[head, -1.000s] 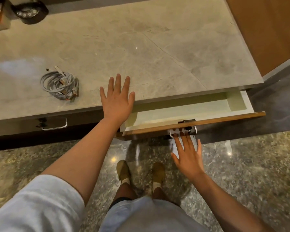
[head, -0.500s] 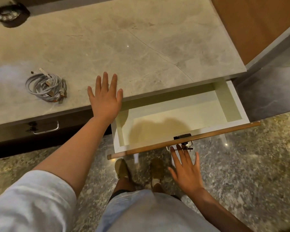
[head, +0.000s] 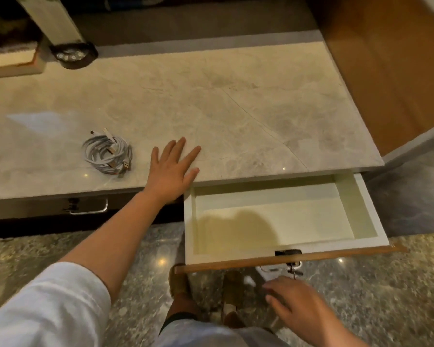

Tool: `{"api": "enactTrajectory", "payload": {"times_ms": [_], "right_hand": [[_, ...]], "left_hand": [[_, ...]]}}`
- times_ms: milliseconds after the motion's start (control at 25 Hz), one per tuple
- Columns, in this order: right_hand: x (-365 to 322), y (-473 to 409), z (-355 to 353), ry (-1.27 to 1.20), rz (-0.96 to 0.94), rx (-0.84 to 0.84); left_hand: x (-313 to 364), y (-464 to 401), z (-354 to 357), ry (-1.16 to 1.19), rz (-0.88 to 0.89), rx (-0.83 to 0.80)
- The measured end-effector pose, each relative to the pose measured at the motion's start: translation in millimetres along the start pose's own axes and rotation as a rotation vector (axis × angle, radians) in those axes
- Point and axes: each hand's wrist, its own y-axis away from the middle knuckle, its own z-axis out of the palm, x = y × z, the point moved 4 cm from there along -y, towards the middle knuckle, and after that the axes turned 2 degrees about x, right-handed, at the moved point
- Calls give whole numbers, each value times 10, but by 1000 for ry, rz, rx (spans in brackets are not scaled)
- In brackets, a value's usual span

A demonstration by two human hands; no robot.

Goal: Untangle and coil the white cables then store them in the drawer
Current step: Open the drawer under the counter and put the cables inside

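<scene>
Marble worktop (head: 236,116) carries coiled white cables (head: 107,155) just left of flat, released left hand (head: 172,171). Drawer (head: 371,204) now fully out, empty; right hand (head: 301,311) off handle, released. Ready for storing.

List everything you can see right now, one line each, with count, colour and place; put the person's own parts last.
cable bundle: one, white, coiled on the countertop, left of the left hand
countertop: one, beige-grey marble, across the upper half
open drawer: one, cream inside, wood-brown front, pulled out under the counter's right end; nothing in it
drawer handle: one, silver with a dark key, on the open drawer's front
closed drawer handle: one, silver, under the counter at left
round black object: one, far left of the countertop
box: one, tan, far-left corner
floor: speckled grey stone
shoes: two, brown, below the drawer
left hand: flat on the counter edge, open
right hand: blurred, open, just below the drawer handle
</scene>
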Motion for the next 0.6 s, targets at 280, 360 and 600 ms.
{"api": "enactTrajectory", "payload": {"times_ms": [280, 360, 600], "right_hand": [[-950, -1201, -1896, 87, -543, 386], [-1537, -1754, -2152, 299, -825, 517], [-2749, -2734, -1620, 723, -1493, 321]], "left_hand": [[-23, 23, 69, 24, -67, 10], [-27, 15, 76, 34, -79, 9], [-25, 16, 93, 83, -64, 77]]}}
